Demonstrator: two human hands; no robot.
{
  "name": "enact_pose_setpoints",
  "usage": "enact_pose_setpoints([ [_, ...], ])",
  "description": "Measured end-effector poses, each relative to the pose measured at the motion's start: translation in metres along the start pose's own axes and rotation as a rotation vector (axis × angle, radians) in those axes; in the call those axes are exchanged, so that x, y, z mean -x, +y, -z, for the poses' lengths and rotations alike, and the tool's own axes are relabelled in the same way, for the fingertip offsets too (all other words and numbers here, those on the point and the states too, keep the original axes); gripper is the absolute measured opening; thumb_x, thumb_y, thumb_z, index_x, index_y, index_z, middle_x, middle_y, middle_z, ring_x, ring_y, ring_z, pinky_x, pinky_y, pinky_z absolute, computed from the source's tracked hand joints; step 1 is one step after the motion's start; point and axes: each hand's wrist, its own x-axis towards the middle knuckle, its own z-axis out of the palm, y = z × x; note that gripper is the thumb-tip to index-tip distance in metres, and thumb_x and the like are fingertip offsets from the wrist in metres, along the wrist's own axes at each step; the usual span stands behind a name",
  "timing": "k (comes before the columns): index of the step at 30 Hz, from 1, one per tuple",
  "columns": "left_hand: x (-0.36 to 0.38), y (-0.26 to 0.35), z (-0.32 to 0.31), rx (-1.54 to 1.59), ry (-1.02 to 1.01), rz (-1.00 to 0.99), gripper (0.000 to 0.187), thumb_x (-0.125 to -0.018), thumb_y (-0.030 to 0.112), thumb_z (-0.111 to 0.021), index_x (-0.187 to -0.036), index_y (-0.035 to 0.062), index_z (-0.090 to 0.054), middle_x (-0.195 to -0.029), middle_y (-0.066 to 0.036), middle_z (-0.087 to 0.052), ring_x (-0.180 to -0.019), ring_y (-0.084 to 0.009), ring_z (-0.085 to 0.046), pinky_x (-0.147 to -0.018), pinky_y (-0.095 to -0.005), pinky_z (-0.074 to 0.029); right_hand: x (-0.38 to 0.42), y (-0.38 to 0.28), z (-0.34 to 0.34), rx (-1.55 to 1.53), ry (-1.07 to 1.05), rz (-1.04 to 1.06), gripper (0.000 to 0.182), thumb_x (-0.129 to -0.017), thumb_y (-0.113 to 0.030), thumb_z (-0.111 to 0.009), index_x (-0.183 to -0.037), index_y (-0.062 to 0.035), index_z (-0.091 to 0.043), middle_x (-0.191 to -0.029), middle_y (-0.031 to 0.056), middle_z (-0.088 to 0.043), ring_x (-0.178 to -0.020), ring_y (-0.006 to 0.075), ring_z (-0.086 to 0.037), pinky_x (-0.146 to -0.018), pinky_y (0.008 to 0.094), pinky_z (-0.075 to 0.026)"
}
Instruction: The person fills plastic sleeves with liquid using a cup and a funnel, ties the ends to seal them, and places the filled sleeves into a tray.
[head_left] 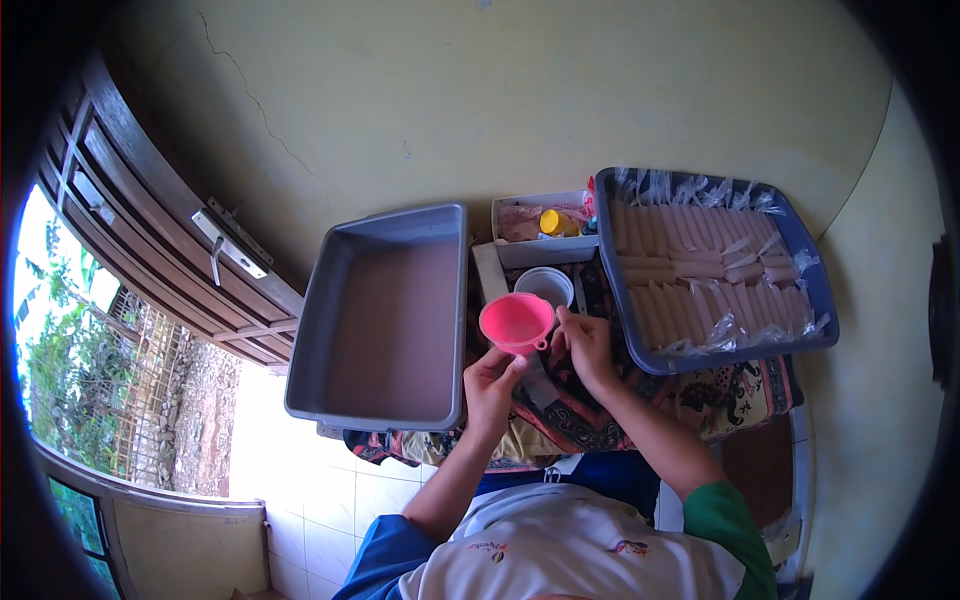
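A pink funnel (517, 322) is held up over the patterned cloth, in the middle of the view. My left hand (490, 390) has its fingers closed below the funnel, around its neck, with a clear plastic bag (541, 385) hanging beside it. My right hand (586, 345) is closed in a pinch just right of the funnel's rim; what it holds, if anything, is too small to tell. Behind the funnel stands a white cup (546, 286), partly hidden by the rim.
A grey tub (306, 370) of brownish liquid stands at the left. At the right, a blue-grey tray (655, 363) holds several filled plastic tubes. A white box (545, 252) with a yellow-lidded container (556, 222) is at the back. The door (190, 240) at far left is open.
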Motion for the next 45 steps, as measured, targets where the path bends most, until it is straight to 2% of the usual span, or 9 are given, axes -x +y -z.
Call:
enact_pose_setpoints([
  [2,0.002,-0.004,0.002,-0.004,-0.005,0.005,0.028,-0.087,0.005,-0.068,-0.113,-0.004,-0.063,-0.106,-0.006,-0.066,-0.097,-0.0106,-0.059,-0.09,-0.0256,-0.044,-0.007,0.008,0.002,0.001,0.014,-0.153,0.046,-0.095,-0.033,-0.057,-0.06,-0.0025,-0.055,-0.057,0.0052,-0.057,-0.043,0.0115,-0.054,-0.04,0.0239,-0.043],
  [6,0.007,-0.012,0.004,0.027,-0.02,0.021,0.027,-0.087,0.005,-0.067,-0.112,-0.0035,-0.063,-0.106,-0.006,-0.066,-0.097,-0.0109,-0.059,-0.091,-0.0261,-0.044,-0.02,0.018,0.006,0.004,0.086,-0.179,0.044,-0.093,-0.033,-0.059,-0.061,-0.0031,-0.056,-0.057,0.0056,-0.058,-0.044,0.0127,-0.056,-0.042,0.0252,-0.046],
  [14,0.011,-0.023,0.01,0.038,-0.068,0.068,0.027,-0.087,0.008,-0.067,-0.112,-0.0023,-0.063,-0.105,-0.006,-0.066,-0.098,-0.0112,-0.059,-0.09,-0.026,-0.044,-0.03,0.022,0.007,-0.009,0.118,-0.211,0.023,-0.085,-0.013,-0.06,-0.064,-0.0013,-0.058,-0.061,0.006,-0.06,-0.055,0.0126,-0.061,-0.053,0.0254,-0.048],
  [21,0.021,-0.016,0.01,-0.061,-0.088,0.112,0.026,-0.087,0.009,-0.067,-0.111,-0.0007,-0.065,-0.105,-0.004,-0.066,-0.098,-0.0105,-0.058,-0.091,-0.027,-0.042,-0.02,0.005,0.0,-0.077,0.132,-0.189,0.022,-0.085,-0.011,-0.059,-0.065,-0.0014,-0.058,-0.061,0.006,-0.06,-0.057,0.0128,-0.06,-0.059,0.0251,-0.048],
  [27,0.025,-0.01,0.008,-0.043,-0.121,0.082,0.027,-0.086,0.008,-0.067,-0.111,-0.0025,-0.064,-0.105,-0.007,-0.068,-0.098,-0.0126,-0.06,-0.092,-0.0283,-0.043,-0.015,-0.037,-0.006,-0.224,0.046,-0.06,0.024,-0.09,-0.012,-0.058,-0.068,-0.0032,-0.057,-0.063,0.0052,-0.06,-0.062,0.0134,-0.062,-0.061,0.0242,-0.047],
  [35,0.014,-0.004,-0.001,-0.052,-0.121,0.038,0.024,-0.084,0.001,-0.068,-0.107,-0.0034,-0.066,-0.103,-0.004,-0.066,-0.096,-0.0111,-0.059,-0.088,-0.0264,-0.045,-0.02,-0.09,-0.008,-0.033,0.038,0.084,0.023,-0.092,-0.011,-0.056,-0.074,0.0026,-0.061,-0.065,0.0064,-0.062,-0.061,0.0088,-0.059,-0.06,0.0233,-0.047],
  [36,0.012,-0.002,-0.004,-0.076,-0.122,0.022,0.024,-0.084,0.001,-0.068,-0.107,-0.004,-0.066,-0.102,-0.005,-0.066,-0.095,-0.0112,-0.06,-0.087,-0.0261,-0.045,-0.021,-0.094,-0.006,-0.021,0.015,0.099,0.02,-0.092,-0.012,-0.057,-0.076,-0.001,-0.061,-0.066,0.0037,-0.061,-0.061,0.0079,-0.057,-0.06,0.0203,-0.042],
  [40,0.002,0.009,-0.015,-0.072,-0.129,0.016,0.023,-0.084,0.001,-0.067,-0.106,-0.0046,-0.066,-0.1,-0.004,-0.066,-0.096,-0.0115,-0.06,-0.087,-0.0256,-0.046,-0.028,-0.102,0.0,0.037,0.034,0.16,0.021,-0.091,-0.011,-0.058,-0.072,-0.0013,-0.059,-0.066,0.0015,-0.057,-0.061,0.0078,-0.055,-0.061,0.0218,-0.042],
  [45,-0.011,0.015,-0.024,-0.112,-0.131,0.0,0.022,-0.084,0.007,-0.069,-0.105,-0.001,-0.067,-0.093,-0.001,-0.065,-0.087,-0.008,-0.058,-0.076,-0.0232,-0.047,-0.037,-0.119,0.004,0.065,0.03,0.24,0.027,-0.093,-0.014,-0.059,-0.069,-0.0002,-0.057,-0.061,0.0016,-0.057,-0.06,0.0075,-0.057,-0.059,0.0233,-0.045],
])
